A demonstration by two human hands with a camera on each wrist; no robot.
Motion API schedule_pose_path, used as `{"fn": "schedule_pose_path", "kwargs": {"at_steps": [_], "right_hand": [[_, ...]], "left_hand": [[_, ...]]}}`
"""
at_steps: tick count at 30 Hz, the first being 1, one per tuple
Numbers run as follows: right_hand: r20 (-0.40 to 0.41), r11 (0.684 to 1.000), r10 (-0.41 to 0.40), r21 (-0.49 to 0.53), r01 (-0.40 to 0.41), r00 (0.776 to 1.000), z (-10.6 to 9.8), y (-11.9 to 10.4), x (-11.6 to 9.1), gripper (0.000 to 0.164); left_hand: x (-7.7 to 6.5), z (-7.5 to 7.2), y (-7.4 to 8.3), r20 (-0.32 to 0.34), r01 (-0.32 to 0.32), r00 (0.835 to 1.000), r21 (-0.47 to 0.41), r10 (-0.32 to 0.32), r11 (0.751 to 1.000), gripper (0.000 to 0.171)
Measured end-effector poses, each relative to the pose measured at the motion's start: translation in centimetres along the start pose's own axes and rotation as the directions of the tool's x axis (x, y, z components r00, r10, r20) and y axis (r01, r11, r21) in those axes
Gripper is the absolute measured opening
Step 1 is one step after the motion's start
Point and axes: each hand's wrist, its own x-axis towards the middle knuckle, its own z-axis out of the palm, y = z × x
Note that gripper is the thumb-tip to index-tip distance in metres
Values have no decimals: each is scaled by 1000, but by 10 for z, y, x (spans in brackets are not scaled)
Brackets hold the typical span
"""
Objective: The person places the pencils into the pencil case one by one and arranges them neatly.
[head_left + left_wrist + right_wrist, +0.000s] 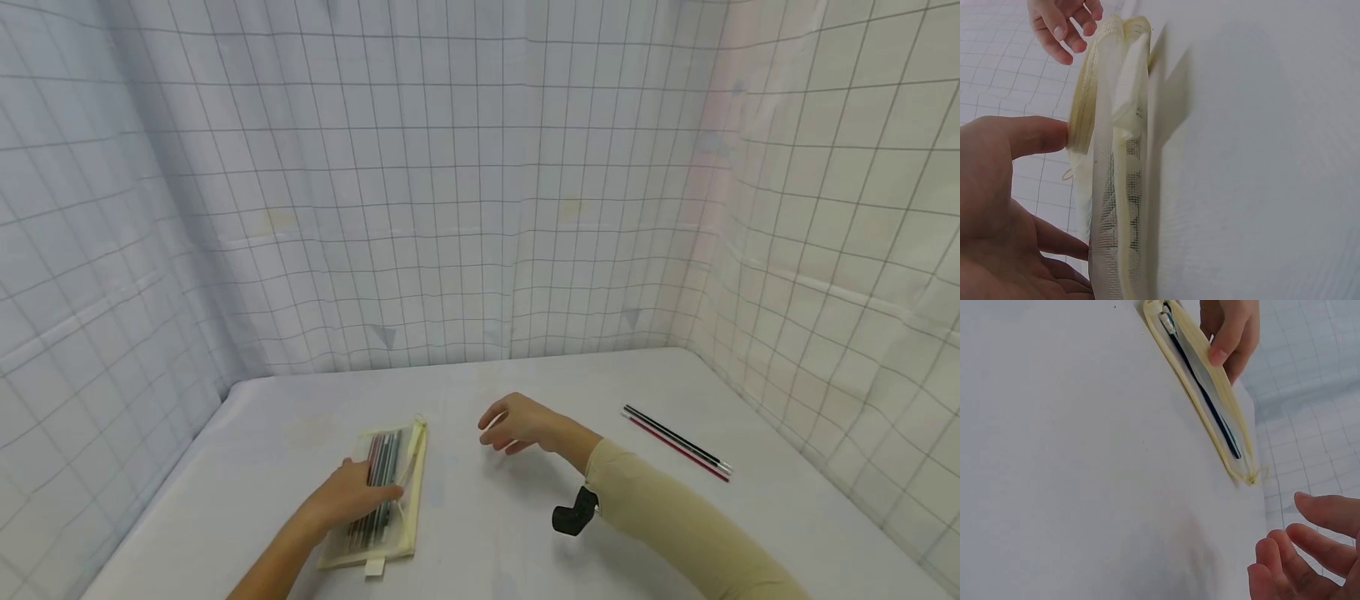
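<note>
A pale yellow, see-through zip pencil pouch [411, 533] lies on the table at the left, with several pencils [384, 462] showing through it. My left hand [348, 497] rests on it, thumb and fingers spread apart. In the left wrist view the straight thumb [1038, 135] touches the yellow zip edge [1085, 115]. The pouch's side gapes in the right wrist view, where a dark pencil [1207, 397] shows inside. My right hand [521, 422] hovers right of the pouch, fingers loosely bent and holding nothing.
Black pencils [671, 435] and a red pencil [678, 448] lie side by side at the table's right. A small black device [574, 512] sits at the right wrist. Gridded white cloth [480, 208] encloses the back and sides of the white table [480, 542].
</note>
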Motion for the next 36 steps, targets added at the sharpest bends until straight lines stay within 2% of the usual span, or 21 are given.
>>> {"fn": "schedule_pose_path", "kwargs": {"at_steps": [7, 20, 36], "right_hand": [[3, 999, -11, -33, 12, 1000, -19, 12, -6, 36], [-43, 998, 27, -58, -29, 999, -43, 25, -19, 36], [-158, 994, 84, -61, -95, 984, -93, 54, -45, 39]], "left_hand": [[1, 0, -3, 17, 19, 1000, -26, -18, 999, 93], [2, 0, -3, 31, 29, 999, -47, -27, 999, 95], [1, -2, -3, 34, 28, 999, -41, -27, 999, 93]]}}
